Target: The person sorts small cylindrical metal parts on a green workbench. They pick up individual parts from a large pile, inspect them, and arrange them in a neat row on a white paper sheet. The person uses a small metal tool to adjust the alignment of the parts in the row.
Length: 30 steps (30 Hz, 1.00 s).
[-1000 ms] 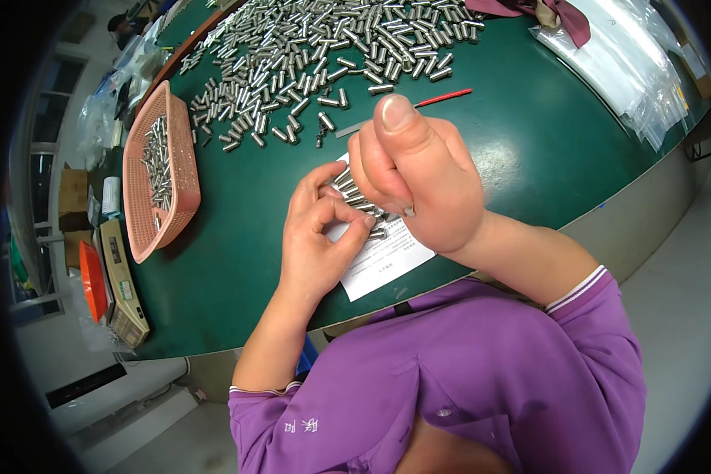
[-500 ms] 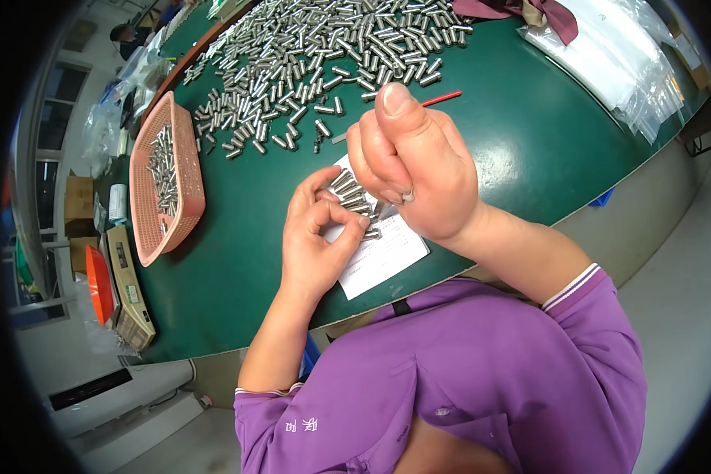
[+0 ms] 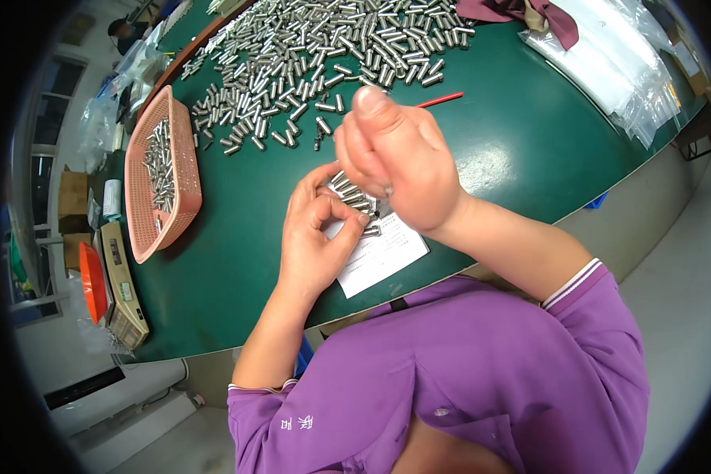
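Note:
My left hand (image 3: 316, 237) is curled over the white sheet of paper (image 3: 387, 257), thumb and forefinger pinched together at a small metal part. Several slim silver metal pins (image 3: 349, 191) lie fanned out between its fingers and the paper. Close beside it, slightly higher and to the right, my right hand (image 3: 409, 162) is closed with the thumb on top. Its curled fingers hide whatever they grip. A big heap of short silver metal cylinders (image 3: 324, 51) covers the far part of the green table (image 3: 513, 182).
Left stands a pink plastic basket (image 3: 186, 201) of metal pins, with a weighing scale (image 3: 121, 288) carrying an orange pan (image 3: 92, 283) nearer me. A red stick (image 3: 442, 100) lies beyond my right hand. Clear plastic bags (image 3: 608, 71) and a maroon cloth (image 3: 557, 22) lie far right.
My right hand has shifted a little left, closer to my left hand, still closed. The left hand keeps its pinch and has barely moved.

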{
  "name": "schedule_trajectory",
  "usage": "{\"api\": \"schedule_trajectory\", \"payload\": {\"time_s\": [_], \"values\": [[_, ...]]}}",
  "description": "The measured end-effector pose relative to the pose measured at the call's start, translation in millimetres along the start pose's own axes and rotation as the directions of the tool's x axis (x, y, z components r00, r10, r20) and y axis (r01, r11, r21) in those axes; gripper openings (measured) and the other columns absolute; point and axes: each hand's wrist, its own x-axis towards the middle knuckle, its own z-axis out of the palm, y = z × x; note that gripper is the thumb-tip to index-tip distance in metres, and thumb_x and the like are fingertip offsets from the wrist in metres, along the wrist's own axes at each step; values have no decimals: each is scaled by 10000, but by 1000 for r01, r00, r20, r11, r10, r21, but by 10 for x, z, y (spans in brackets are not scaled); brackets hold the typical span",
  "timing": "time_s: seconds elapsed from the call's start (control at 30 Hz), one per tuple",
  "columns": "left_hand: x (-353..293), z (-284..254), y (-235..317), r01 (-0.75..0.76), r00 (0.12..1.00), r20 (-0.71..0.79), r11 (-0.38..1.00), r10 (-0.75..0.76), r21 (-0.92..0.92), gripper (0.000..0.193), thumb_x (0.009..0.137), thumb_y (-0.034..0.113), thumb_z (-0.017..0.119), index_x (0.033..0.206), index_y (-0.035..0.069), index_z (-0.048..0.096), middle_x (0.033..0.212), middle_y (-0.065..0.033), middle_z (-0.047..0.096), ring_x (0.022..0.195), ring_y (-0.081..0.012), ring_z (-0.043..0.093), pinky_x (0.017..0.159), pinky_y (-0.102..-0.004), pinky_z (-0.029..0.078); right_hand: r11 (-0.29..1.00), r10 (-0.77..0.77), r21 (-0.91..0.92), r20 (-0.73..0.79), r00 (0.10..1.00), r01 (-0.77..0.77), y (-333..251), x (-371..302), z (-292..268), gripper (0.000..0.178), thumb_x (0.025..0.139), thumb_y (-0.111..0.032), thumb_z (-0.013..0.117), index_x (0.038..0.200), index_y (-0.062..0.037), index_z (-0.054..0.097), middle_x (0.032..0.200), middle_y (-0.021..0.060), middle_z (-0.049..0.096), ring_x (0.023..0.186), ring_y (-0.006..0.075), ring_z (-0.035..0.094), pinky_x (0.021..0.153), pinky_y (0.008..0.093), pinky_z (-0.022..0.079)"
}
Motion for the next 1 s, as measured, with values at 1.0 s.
{"api": "schedule_trajectory", "payload": {"time_s": [1.0], "values": [[-59,-55,12,-18,999,44,1000,18,9,132,643,63,808,723,72,703,1355,-113,532,1033,-226,515,941,-379,442,999,-36,2,3,999,36,-114,-138,-19,598,1063,-401,280,545,-112,363,498,32,398,479,96,324,472,248,300]]}}
